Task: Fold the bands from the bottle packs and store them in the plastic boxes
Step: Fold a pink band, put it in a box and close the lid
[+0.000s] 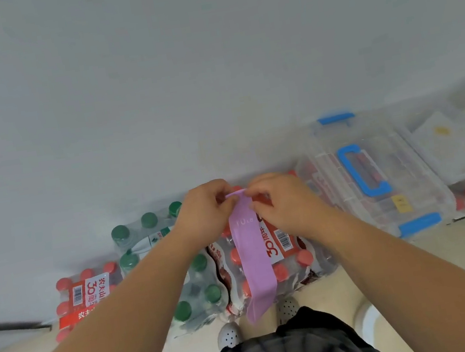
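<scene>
Pinching purple resistance band (251, 252) top end between left hand (205, 212) and right hand (282, 203) fingers (255, 195), could slip and spring unfolded lol.

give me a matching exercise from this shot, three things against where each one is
Things:
1 purple band
2 green-capped pack
3 clear box

Places:
a right of the hands, blue handle on its lid
b pinched at its top by the left hand and right hand, hanging down
c partly behind the left forearm

Pairs: 1-b, 2-c, 3-a
</scene>
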Demonstrator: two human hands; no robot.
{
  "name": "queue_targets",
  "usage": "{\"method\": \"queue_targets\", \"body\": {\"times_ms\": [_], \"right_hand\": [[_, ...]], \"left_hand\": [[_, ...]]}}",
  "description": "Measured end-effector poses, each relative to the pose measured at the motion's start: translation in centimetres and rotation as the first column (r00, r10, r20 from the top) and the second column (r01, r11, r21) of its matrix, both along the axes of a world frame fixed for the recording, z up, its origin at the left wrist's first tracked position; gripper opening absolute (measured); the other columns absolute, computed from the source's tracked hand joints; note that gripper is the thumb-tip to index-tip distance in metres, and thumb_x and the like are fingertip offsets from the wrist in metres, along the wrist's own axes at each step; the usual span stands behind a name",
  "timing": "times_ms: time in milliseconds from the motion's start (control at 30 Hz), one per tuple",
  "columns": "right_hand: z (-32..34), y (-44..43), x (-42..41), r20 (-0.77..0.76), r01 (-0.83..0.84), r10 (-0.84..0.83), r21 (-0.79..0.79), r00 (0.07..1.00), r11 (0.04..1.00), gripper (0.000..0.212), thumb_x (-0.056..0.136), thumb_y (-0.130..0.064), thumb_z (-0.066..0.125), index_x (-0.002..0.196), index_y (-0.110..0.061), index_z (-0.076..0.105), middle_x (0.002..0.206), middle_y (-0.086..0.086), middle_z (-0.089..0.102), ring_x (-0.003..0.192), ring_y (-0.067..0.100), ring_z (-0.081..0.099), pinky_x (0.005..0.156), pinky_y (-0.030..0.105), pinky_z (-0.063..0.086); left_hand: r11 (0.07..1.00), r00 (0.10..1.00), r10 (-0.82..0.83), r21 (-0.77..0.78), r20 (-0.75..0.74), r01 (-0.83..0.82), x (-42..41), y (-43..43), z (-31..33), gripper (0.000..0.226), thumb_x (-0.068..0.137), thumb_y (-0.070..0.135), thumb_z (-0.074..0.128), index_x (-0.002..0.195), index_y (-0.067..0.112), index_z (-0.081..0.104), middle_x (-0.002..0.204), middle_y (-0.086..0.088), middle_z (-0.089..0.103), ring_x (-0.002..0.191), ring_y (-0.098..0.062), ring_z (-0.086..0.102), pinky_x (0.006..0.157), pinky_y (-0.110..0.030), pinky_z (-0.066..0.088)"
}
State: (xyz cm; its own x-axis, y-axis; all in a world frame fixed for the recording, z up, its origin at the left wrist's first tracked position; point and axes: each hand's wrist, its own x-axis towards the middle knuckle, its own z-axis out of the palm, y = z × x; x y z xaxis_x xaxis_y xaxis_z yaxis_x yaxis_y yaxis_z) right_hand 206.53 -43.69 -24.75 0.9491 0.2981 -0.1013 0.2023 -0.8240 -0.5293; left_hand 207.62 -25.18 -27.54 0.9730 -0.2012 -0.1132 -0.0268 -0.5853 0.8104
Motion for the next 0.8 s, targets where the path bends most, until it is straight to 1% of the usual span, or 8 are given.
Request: {"method": "queue_targets", "body": {"times_ms": [100,200,333,400,500,633,733,800], "right_hand": [[2.1,-0.3,-2.2,0.039,0.103,-0.113,0.21,0.993,0.972,0.011,0.092,-0.022,0.068,0.1,-0.022,0.075,0.096,-0.011,0.072,0.088,0.004,0.066,0.082,0.026,0.055],[4.3,-0.6,-4.1,0.029,0.158,-0.188,0.422,0.982,0.893,0.005,0.09,-0.013,0.071,0.093,-0.018,0.071,0.085,-0.01,0.071,0.078,0.002,0.066,0.072,0.017,0.053],[6.6,-1.6,-6.2,-0.057,0.209,-0.222,0.619,0.973,0.757,0.018,0.088,-0.011,0.074,0.103,-0.018,0.069,0.089,0.003,0.072,0.08,0.017,0.069,0.073,0.027,0.059],[7.3,-2.5,-7.4,-0.101,0.214,-0.198,0.664,0.975,0.716,0.017,0.088,-0.011,0.075,0.103,-0.017,0.073,0.091,0.005,0.075,0.084,0.02,0.072,0.076,0.03,0.061],[8.1,-4.1,-9.4,-0.151,0.197,-0.127,0.71,0.98,0.676,0.011,0.088,-0.007,0.074,0.091,-0.017,0.077,0.086,0.003,0.077,0.077,0.014,0.071,0.073,0.026,0.059],[7.9,-6.3,-11.6,-0.173,0.181,-0.076,0.742,0.982,0.645,0.012,0.087,-0.005,0.076,0.085,-0.017,0.075,0.076,0.002,0.074,0.071,0.01,0.066,0.066,0.025,0.057],[7.1,-7.7,-13.1,-0.216,0.198,-0.047,0.76,0.975,0.619,0.01,0.085,-0.005,0.077,0.09,-0.013,0.074,0.079,0.001,0.075,0.073,0.011,0.068,0.068,0.023,0.056],[6.5,-8.4,-14.3,-0.25,0.202,-0.013,0.75,0.968,0.629,0.012,0.085,-0.007,0.077,0.094,-0.016,0.074,0.083,0.004,0.076,0.076,0.014,0.07,0.07,0.025,0.057]], "left_hand": [[0.98,1.0,0.013,-0.199,-0.022,-0.017,-2.3,-0.2,2.8,0.016,0.094,0.017,0.065,0.08,0.023,0.067,0.066,-0.002,0.072,0.063,-0.032,0.067,0.06,-0.039,0.055],[0.959,1.0,-0.001,-0.283,0.001,0.001,-4.5,-0.6,5.3,0.014,0.094,0.017,0.065,0.081,0.019,0.069,0.068,-0.012,0.071,0.068,-0.042,0.066,0.065,-0.051,0.056],[0.932,0.999,-0.014,-0.361,0.037,0.026,-7.1,-1.5,7.9,0.01,0.092,0.021,0.065,0.086,0.018,0.072,0.072,-0.016,0.071,0.07,-0.046,0.064,0.07,-0.061,0.054],[0.923,0.999,-0.031,-0.383,0.039,0.044,-8.4,-2.1,8.9,0.01,0.093,0.02,0.065,0.087,0.018,0.073,0.074,-0.015,0.072,0.071,-0.039,0.068,0.072,-0.059,0.055],[0.914,0.999,-0.022,-0.404,0.026,0.03,-10.6,-3.5,10.0,0.015,0.096,0.013,0.063,0.088,0.019,0.075,0.076,-0.012,0.074,0.072,-0.038,0.068,0.07,-0.055,0.056],[0.894,1.0,0.018,-0.447,-0.025,-0.027,-13.8,-5.9,10.4,0.024,0.096,0.007,0.059,0.087,0.021,0.076,0.077,-0.005,0.076,0.069,-0.017,0.068,0.066,-0.031,0.053],[0.848,0.991,0.093,-0.514,-0.097,-0.129,-16.2,-7.6,10.1,0.019,0.096,0.005,0.059,0.092,0.012,0.076,0.079,-0.01,0.075,0.069,-0.015,0.068,0.063,-0.024,0.052],[0.804,0.978,0.149,-0.558,-0.145,-0.205,-18.0,-8.7,9.9,0.018,0.096,0.005,0.058,0.096,0.007,0.076,0.083,-0.016,0.076,0.073,-0.019,0.069,0.064,-0.027,0.055]]}}
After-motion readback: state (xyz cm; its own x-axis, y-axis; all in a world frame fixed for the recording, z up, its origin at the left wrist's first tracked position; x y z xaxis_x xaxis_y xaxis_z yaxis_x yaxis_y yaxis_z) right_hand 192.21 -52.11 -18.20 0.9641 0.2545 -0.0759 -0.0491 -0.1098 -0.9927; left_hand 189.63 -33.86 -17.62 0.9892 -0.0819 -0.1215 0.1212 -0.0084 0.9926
